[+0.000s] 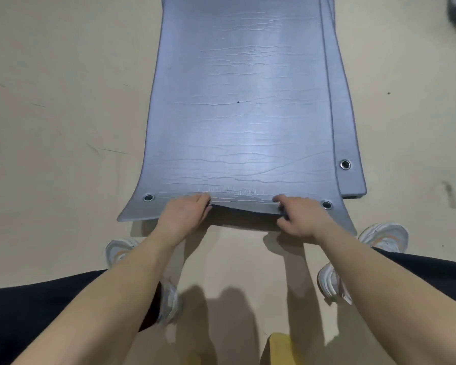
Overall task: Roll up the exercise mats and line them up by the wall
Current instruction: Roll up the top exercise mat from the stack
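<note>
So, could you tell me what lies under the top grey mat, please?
A second grey mat lies under the top mat; only its right strip and one eyelet show. The rest is covered.

top mat (237,114): blue-grey, fine pale crease lines across | lower mat (350,143), right: same blue-grey, plain | eyelets (148,198): silver | floor (63,101): beige, dark scuffs | shoes (383,234), near: white, orange touches | trousers (50,312): black | block (278,346), nearest edge: yellow
</note>
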Demonstrator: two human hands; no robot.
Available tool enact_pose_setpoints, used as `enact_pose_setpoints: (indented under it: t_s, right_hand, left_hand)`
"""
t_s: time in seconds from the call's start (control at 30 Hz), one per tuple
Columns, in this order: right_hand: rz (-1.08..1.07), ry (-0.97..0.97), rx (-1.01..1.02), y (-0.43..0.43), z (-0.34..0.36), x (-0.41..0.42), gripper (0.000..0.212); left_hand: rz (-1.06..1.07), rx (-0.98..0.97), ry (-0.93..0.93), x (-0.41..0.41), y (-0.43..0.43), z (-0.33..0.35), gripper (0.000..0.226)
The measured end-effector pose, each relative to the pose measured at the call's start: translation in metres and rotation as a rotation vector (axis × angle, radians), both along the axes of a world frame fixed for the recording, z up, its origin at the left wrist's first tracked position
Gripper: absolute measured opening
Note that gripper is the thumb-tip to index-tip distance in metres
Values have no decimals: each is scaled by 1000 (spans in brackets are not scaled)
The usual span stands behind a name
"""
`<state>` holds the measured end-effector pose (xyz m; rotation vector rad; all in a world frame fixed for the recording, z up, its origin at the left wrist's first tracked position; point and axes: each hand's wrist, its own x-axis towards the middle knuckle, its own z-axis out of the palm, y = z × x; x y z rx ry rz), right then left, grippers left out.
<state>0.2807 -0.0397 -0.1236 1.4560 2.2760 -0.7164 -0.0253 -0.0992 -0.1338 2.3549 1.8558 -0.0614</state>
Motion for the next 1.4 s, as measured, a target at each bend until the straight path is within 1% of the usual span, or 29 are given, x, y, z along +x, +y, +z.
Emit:
enact_pose_setpoints:
  t_s: [0.07, 0.13, 0.17, 0.23, 0.27, 0.33, 0.43, 0.53, 0.57, 0.63, 0.67, 0.7, 0.73, 0.77, 0.83, 0.9, 0.97, 1.03, 1.17, 1.3, 1.4]
  right_hand:
    - [-113, 42, 167, 15, 14, -1, 38]
    - [-126, 89, 439, 27, 18, -9, 23]
    - [-102, 117, 563, 34, 14, -12, 25]
    - [-104, 135, 743, 48, 0, -20, 43]
    - [-119, 122, 789, 55, -6, -24, 50]
    - [-156, 70, 816, 67, -17, -31, 53]
    - [-177, 4, 736, 83, -37, -36, 48]
    - [-154, 116, 695, 89, -58, -35, 27]
    - [-141, 138, 639, 86, -63, -33, 38]
    - [-42, 53, 488, 74, -74, -26, 84]
    - [22, -24, 448, 68, -80, -23, 104]
    - [69, -98, 410, 62, -84, -21, 118]
    - [89, -144, 383, 58, -88, -20, 123]
    - [85, -156, 371, 54, -92, -21, 121]
    - [64, -146, 403, 51, -97, -24, 107]
    - [61, -133, 429, 50, -97, -25, 96]
    - [55, -111, 405, 52, -91, -22, 90]
    - [49, -100, 324, 56, -79, -20, 85]
    - [29, -157, 133, 60, -53, -8, 70]
    - [3, -203, -15, 81, -33, -6, 71]
    - [2, -206, -90, 103, -30, -13, 78]
  left_hand:
    - [161, 6, -50, 3, 18, 16, 17]
    - [271, 77, -87, 6, 38, 22, 17]
    - [278, 131, -85, 7, 48, 22, 16]
    - [294, 256, -51, 5, 66, 15, 13]
    - [311, 295, -35, 2, 74, 9, 12]
    - [339, 345, -7, -2, 91, -5, 11]
    - [330, 382, -38, -3, 112, -30, 13]
    - [240, 360, -92, -12, 108, -54, 28]
    - [197, 318, -113, -18, 100, -60, 38]
    - [116, 180, -138, -32, 81, -68, 65]
    - [69, 107, -108, -38, 73, -72, 78]
    - [23, 45, -37, -42, 66, -75, 89]
    - [-7, -5, 53, -45, 61, -78, 95]
    - [-11, -37, 124, -46, 58, -81, 95]
    - [36, -53, 161, -46, 54, -86, 86]
    - [81, -64, 113, -46, 53, -89, 79]
    - [91, -87, 55, -46, 55, -86, 72]
    - [116, -120, 24, -45, 59, -72, 67]
    - [158, -275, 33, -35, 60, -45, 64]
    - [154, -375, 3, -32, 74, -39, 65]
    - [183, -478, -8, -36, 97, -42, 63]
